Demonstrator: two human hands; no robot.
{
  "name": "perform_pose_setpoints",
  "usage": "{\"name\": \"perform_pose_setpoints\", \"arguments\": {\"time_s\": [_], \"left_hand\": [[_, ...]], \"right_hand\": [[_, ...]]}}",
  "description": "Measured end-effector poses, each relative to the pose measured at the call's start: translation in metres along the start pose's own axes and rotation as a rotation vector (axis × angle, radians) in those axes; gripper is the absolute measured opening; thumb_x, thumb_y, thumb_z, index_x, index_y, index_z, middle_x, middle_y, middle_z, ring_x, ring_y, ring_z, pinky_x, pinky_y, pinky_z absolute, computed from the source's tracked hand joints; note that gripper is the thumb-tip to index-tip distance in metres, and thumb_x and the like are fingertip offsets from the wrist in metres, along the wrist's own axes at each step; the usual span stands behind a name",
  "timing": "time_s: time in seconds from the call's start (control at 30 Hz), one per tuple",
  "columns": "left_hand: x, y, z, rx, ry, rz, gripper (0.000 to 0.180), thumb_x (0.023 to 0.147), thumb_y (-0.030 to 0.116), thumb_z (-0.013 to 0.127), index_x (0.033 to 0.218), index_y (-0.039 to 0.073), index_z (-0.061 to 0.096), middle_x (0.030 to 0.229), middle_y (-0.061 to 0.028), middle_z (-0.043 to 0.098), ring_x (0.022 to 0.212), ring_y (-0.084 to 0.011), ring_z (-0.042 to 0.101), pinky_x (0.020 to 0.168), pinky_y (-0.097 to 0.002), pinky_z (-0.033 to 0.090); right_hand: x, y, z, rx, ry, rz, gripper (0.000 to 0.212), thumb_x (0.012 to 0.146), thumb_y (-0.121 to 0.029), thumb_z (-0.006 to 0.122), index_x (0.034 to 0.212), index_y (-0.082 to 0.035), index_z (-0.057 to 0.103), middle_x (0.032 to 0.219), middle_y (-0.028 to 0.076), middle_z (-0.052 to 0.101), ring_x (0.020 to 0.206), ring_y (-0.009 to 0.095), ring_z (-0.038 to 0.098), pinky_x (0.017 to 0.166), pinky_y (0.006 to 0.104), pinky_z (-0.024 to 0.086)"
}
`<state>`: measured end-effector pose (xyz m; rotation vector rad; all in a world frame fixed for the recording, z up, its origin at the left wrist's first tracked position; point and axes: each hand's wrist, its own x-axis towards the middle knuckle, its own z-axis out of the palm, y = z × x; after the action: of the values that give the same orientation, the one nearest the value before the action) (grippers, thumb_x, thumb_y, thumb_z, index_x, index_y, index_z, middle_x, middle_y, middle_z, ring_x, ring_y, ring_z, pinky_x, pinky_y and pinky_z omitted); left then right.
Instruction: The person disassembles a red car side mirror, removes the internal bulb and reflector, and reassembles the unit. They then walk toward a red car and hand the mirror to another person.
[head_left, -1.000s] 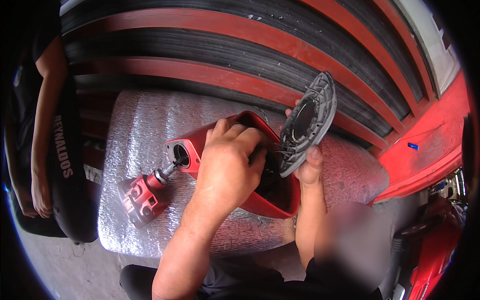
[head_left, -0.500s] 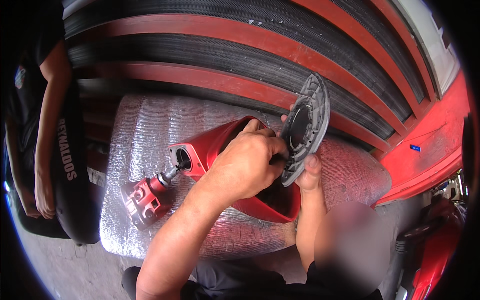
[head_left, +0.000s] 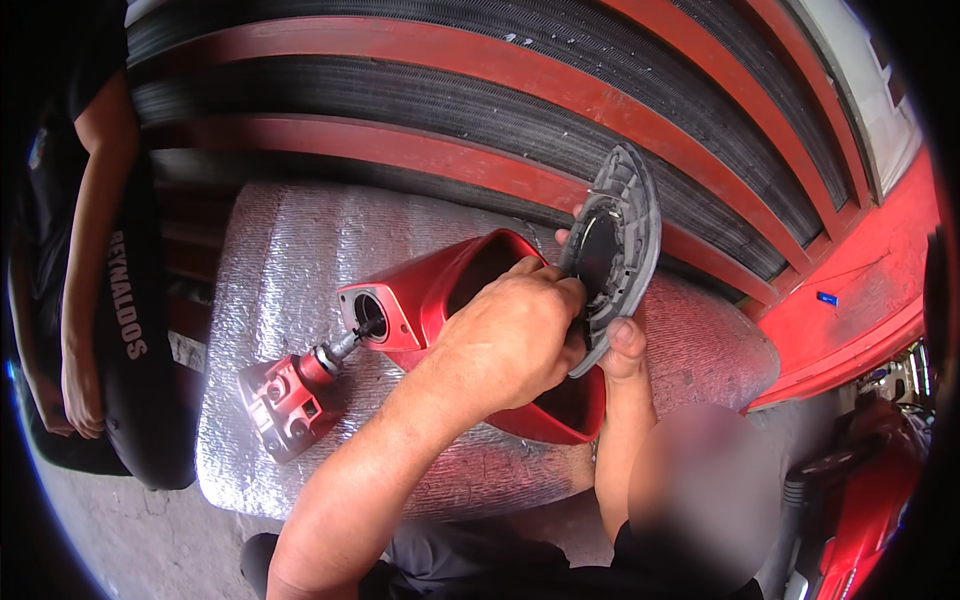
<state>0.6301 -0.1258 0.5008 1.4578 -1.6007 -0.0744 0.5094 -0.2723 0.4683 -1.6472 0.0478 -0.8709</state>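
Observation:
My right hand [head_left: 625, 345] holds up an oval grey ribbed cover [head_left: 645, 225] with a dark round centre, its thumb on the lower rim and fingertips showing behind the far edge. My left hand [head_left: 520, 325] has its fingers curled in against the inner face of that cover; what they pinch, if anything, is hidden. Beneath both hands lies a hollow red housing [head_left: 415, 295] with a wide opening and a round port at its left end. From the port a dark lead and silver stem run to a small red metal fitting [head_left: 290, 400].
The parts lie on a silver foil-covered pad [head_left: 290, 240]. Behind it rises a rack of red bars [head_left: 400, 50] and black ribbed panels. A person in dark clothes [head_left: 110, 300] is at the left. A red vehicle part [head_left: 870, 500] stands at the lower right, below a red surface with a small blue object [head_left: 827, 298].
My left hand has shifted slightly down and right, its fingers deeper against the cover. The cover has turned a little, held in my right hand throughout.

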Motion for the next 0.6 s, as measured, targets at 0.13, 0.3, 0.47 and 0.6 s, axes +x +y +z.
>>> {"name": "perform_pose_setpoints", "arguments": {"time_s": [0.13,0.3,0.47,0.6], "left_hand": [[-0.001,0.002,-0.005,-0.088,-0.026,-0.026,0.01,0.076,0.004,0.07,0.085,-0.001,0.07,0.086,-0.0166,0.069,0.092,-0.0353,0.064,0.09,-0.0448,0.05],[-0.005,0.001,-0.012,-0.087,-0.048,-0.032,0.012,0.075,0.004,0.072,0.086,0.0,0.072,0.088,-0.0146,0.071,0.092,-0.0336,0.065,0.09,-0.0424,0.049],[-0.007,0.009,-0.007,-0.044,0.026,-0.012,0.012,0.073,0.006,0.073,0.085,0.002,0.071,0.086,-0.0111,0.069,0.096,-0.0315,0.062,0.091,-0.0433,0.049],[-0.009,0.012,-0.006,0.019,0.045,-0.026,0.013,0.071,0.007,0.073,0.082,0.003,0.068,0.083,-0.0102,0.066,0.096,-0.0309,0.061,0.091,-0.0474,0.05]], "right_hand": [[0.001,-0.005,0.008,0.109,0.009,0.066,0.132,0.065,-0.074,0.077,0.163,-0.004,0.023,0.161,0.019,0.037,0.138,0.033,0.051,0.119,0.0492,0.041],[0.003,-0.011,0.023,0.177,0.045,0.053,0.141,0.058,-0.079,0.082,0.162,-0.004,0.023,0.16,0.019,0.039,0.139,0.034,0.052,0.118,0.0494,0.043],[0.004,-0.002,0.011,0.142,-0.002,-0.057,0.148,0.054,-0.084,0.081,0.163,-0.003,0.022,0.161,0.019,0.037,0.141,0.032,0.05,0.118,0.0458,0.043],[0.006,-0.006,0.015,0.171,0.017,-0.061,0.146,0.056,-0.078,0.084,0.162,0.0,0.021,0.162,0.02,0.036,0.14,0.029,0.051,0.117,0.0417,0.044]]}}
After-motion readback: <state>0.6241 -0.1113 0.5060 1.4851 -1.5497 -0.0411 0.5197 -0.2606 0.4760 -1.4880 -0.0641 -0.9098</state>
